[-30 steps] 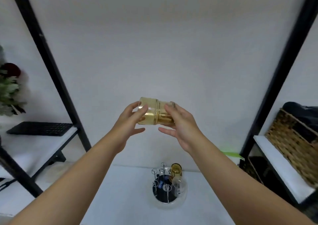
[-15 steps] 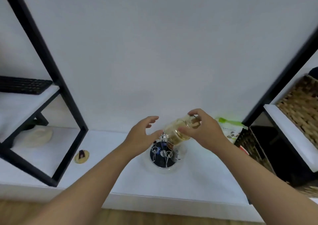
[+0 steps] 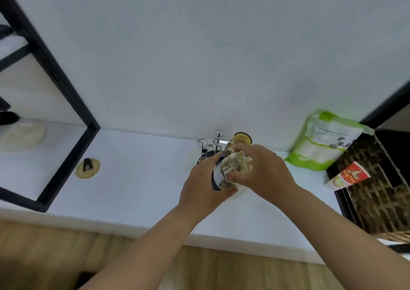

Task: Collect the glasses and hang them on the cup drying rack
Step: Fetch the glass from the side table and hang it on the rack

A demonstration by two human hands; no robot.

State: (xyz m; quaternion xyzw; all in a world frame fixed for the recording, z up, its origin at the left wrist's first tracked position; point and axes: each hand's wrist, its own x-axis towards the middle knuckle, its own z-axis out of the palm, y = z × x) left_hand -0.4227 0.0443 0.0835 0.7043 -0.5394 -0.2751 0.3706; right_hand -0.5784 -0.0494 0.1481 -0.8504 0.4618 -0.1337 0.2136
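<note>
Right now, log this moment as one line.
right hand grips clear glass | over drying rack | left hand at rack base | amber glass hung

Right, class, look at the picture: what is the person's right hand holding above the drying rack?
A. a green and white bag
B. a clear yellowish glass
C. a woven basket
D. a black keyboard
B: the right hand has its grip round the clear yellowish glass, just above the drying rack, while the green and white bag lies untouched against the wall.

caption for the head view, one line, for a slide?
Right hand grips a yellowish glass over the cup drying rack on a white counter; left hand beside the rack.
</note>
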